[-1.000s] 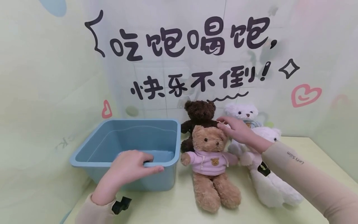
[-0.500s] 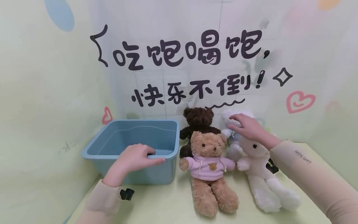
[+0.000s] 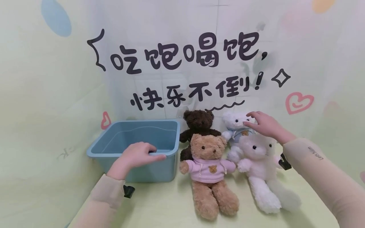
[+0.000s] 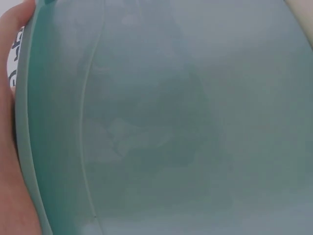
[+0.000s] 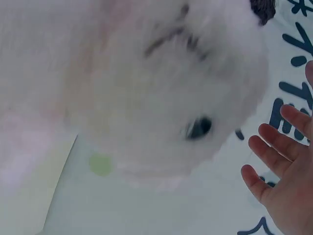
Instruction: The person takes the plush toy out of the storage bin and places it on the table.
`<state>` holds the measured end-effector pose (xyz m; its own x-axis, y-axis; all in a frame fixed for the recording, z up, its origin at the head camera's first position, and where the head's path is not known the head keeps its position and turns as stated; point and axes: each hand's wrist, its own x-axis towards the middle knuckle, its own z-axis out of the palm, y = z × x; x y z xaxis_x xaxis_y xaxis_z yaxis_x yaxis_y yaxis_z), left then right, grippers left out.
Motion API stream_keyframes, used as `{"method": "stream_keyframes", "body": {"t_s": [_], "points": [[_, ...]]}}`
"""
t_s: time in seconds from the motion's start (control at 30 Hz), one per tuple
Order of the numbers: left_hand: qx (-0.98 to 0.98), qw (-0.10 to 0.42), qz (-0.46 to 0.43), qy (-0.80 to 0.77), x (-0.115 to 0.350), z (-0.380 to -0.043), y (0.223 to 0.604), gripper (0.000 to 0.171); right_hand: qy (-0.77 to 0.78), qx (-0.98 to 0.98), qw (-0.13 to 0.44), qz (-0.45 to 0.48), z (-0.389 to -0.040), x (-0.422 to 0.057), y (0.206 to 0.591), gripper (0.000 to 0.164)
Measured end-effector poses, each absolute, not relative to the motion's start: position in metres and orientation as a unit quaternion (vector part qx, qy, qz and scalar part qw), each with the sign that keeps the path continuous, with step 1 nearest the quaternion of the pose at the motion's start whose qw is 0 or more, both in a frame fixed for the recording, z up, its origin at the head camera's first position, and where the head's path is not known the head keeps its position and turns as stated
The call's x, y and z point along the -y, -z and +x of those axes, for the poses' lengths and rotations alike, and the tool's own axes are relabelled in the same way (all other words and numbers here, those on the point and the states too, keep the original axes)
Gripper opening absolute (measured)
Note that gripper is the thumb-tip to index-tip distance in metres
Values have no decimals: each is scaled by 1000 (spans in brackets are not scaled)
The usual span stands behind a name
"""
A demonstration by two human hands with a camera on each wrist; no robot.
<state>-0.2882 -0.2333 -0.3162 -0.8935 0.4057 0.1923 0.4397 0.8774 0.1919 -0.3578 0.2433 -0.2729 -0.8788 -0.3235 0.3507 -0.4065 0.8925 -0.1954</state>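
Note:
My left hand point(image 3: 137, 154) grips the near rim of a blue plastic bin point(image 3: 159, 172), thumb outside and fingers over the inner edge. The bin's outer wall point(image 4: 161, 122) fills most of the left wrist view. My right hand point(image 3: 265, 126) is raised with fingers spread and holds nothing. It overlaps a white teddy bear in a blue top point(image 3: 236, 134) in the head view. Just below it sits a white plush toy point(image 3: 256, 164), whose face fills much of the right wrist view. A light brown teddy bear in a pink hoodie point(image 3: 211, 171) sits between bin and white toy.
A dark brown teddy bear point(image 3: 198, 123) sits behind the light brown one, against the printed wall sheet point(image 3: 182, 19). All the toys and the bin stand on a pale yellow table point(image 3: 159, 205). The bin stands close to the left wall.
My right hand has moved right, away from the brown bears to above the white toys. The front white plush toy has turned to face forward. My left hand stays on the rim.

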Motion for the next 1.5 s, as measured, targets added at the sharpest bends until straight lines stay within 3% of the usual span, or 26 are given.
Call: {"method": "stream_keyframes", "body": {"t_s": [0.3,0.53,0.8,1.17,1.5], "points": [[962,5,-231,147,240,-299,305,60,-88,973,129,170,-356,-276,262,64],[965,-30,-238,107,234,-311,270,55,-77,981,103,146,-350,-294,252,64],[975,-44,-212,45,240,-321,213,76,-72,981,108,142,-348,-299,228,64],[984,-7,-179,26,258,-318,146,85,-47,987,95,116,-343,-303,204,68],[990,39,-135,14,269,-319,153,89,-64,986,91,122,-339,-304,212,79]]}}
